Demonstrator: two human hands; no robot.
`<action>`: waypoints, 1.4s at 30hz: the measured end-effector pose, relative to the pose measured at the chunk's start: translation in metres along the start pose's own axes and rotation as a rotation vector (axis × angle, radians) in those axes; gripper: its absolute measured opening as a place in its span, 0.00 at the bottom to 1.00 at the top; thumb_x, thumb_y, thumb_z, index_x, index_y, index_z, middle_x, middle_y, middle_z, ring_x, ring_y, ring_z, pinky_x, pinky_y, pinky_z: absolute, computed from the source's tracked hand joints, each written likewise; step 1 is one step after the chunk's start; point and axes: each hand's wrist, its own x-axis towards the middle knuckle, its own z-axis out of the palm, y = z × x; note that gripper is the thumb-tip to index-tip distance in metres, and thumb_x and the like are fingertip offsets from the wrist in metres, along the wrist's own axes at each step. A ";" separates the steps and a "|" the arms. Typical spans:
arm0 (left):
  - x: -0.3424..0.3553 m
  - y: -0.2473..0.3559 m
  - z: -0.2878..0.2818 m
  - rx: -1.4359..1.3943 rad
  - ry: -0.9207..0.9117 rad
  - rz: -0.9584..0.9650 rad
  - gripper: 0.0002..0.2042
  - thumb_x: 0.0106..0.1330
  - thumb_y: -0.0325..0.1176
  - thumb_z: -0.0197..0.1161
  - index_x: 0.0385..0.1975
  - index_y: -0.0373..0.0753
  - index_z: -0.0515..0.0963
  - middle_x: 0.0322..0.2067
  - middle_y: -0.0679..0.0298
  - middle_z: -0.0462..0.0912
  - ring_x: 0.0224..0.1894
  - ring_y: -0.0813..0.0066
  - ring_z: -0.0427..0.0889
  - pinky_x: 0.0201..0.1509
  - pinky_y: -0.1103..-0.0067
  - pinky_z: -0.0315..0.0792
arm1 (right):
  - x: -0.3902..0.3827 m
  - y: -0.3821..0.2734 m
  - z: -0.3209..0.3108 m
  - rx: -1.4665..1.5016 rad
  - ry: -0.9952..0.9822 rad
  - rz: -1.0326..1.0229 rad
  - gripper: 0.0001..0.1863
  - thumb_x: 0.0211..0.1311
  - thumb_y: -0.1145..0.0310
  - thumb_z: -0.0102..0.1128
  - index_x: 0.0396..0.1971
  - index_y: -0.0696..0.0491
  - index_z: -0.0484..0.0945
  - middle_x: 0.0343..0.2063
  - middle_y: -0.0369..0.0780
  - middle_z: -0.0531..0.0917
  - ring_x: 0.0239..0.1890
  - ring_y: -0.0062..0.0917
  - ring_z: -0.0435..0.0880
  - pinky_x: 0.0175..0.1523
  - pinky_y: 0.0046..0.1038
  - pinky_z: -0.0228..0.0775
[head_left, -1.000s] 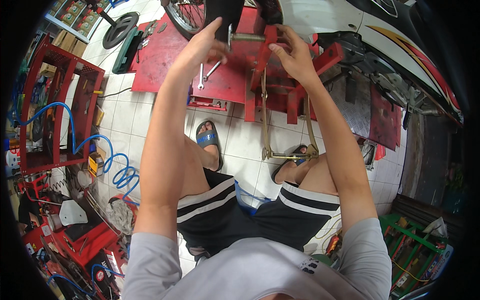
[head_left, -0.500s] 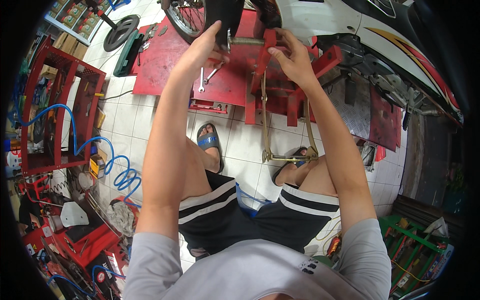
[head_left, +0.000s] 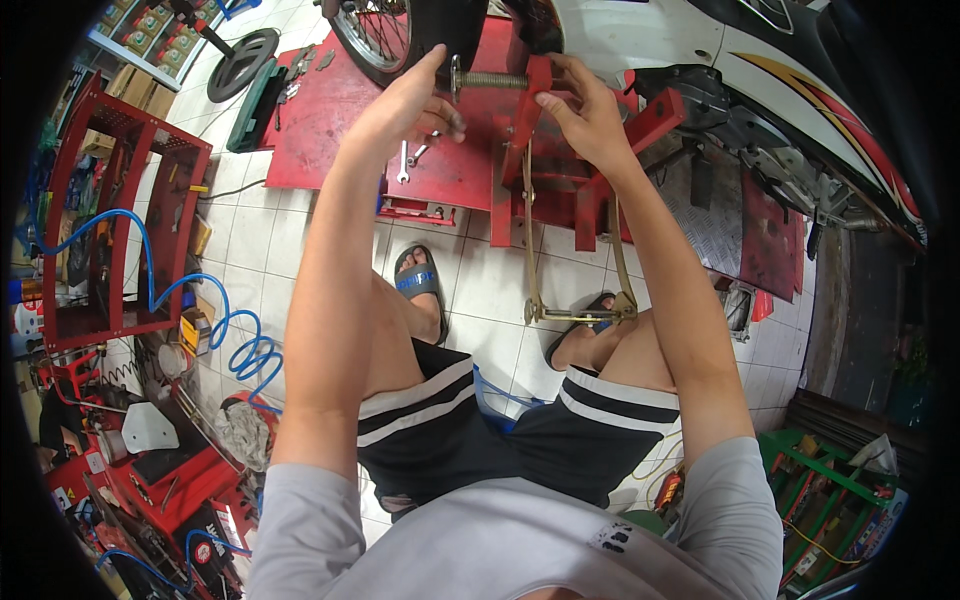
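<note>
My left hand (head_left: pixel 425 105) has its fingers apart beside the round end of a threaded screw (head_left: pixel 490 80), with nothing visibly held. The screw sticks out leftward from a red steel frame (head_left: pixel 520 130). My right hand (head_left: pixel 585 110) grips the top of that upright, thumb on its front and fingers behind. A brass-coloured linkage (head_left: pixel 532 260) hangs from the frame down by my right knee. Two open-end wrenches (head_left: pixel 404 165) lie below my left hand on a red platform (head_left: pixel 310 160).
A motorcycle wheel (head_left: pixel 375 40) and white body panels (head_left: pixel 650 35) stand beyond. A red shelf rack (head_left: pixel 110 310) and coiled blue hose (head_left: pixel 245 355) are at left, a green tray (head_left: pixel 250 120) by the platform's corner, a cluttered red tool cart (head_left: pixel 190 480) lower left, a green rack (head_left: pixel 820 500) lower right.
The screw's round end sits slightly further left than a second ago. My left hand has shifted a little, its fingers lower. My right hand stays on the red upright.
</note>
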 end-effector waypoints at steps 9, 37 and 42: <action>-0.010 0.009 0.009 0.034 0.070 0.008 0.38 0.67 0.64 0.39 0.62 0.33 0.61 0.44 0.44 0.80 0.38 0.64 0.83 0.39 0.75 0.71 | 0.001 0.006 0.001 -0.014 0.061 -0.093 0.26 0.56 0.72 0.65 0.55 0.60 0.69 0.45 0.48 0.81 0.44 0.28 0.83 0.43 0.26 0.77; -0.005 0.008 0.009 -0.203 -0.077 0.310 0.22 0.70 0.39 0.54 0.58 0.32 0.65 0.32 0.62 0.74 0.31 0.73 0.78 0.37 0.76 0.76 | -0.003 0.000 0.001 0.014 0.062 -0.098 0.25 0.56 0.72 0.64 0.54 0.58 0.70 0.42 0.47 0.82 0.40 0.27 0.84 0.40 0.25 0.77; -0.006 0.011 0.010 -0.251 -0.067 0.107 0.20 0.74 0.48 0.46 0.49 0.36 0.73 0.37 0.62 0.80 0.39 0.70 0.80 0.49 0.74 0.73 | -0.001 0.000 0.003 -0.036 0.093 -0.160 0.24 0.55 0.73 0.64 0.53 0.58 0.71 0.42 0.46 0.82 0.42 0.31 0.84 0.42 0.29 0.76</action>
